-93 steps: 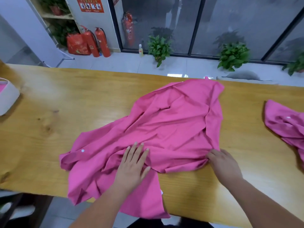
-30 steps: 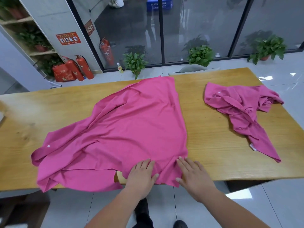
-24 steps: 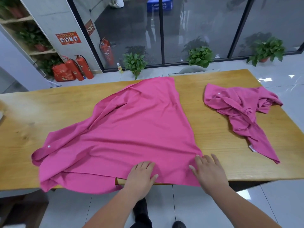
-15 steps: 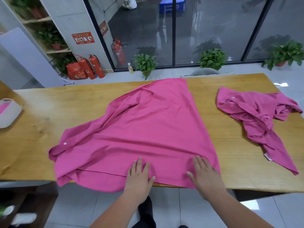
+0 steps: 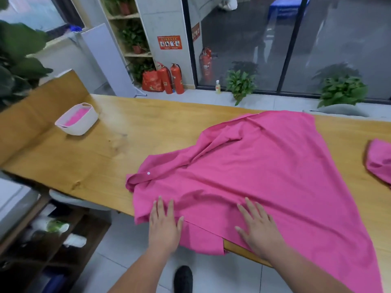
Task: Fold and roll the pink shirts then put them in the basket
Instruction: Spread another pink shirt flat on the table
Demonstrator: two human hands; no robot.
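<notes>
Smoothing stage before the first fold. A pink shirt [image 5: 264, 176] lies spread across the middle of the wooden table [image 5: 105, 155], with its near portion draping over the table's near edge and a band bearing a white button [image 5: 148, 173] pointing toward the left end. The left hand [image 5: 165, 227] and right hand [image 5: 260, 229] both rest palm-down on the cloth at the near edge. Their fingers are straight and slightly spread, pinching nothing, and both forearms reach forward from below. This flat pressing probably pins the fabric and works out creases, several of which remain near the far side. A second pink shirt [image 5: 378, 161] waits crumpled toward the table's right end. The white basket [image 5: 84, 126] stands near the far left corner, well apart, and already holds something pink.
</notes>
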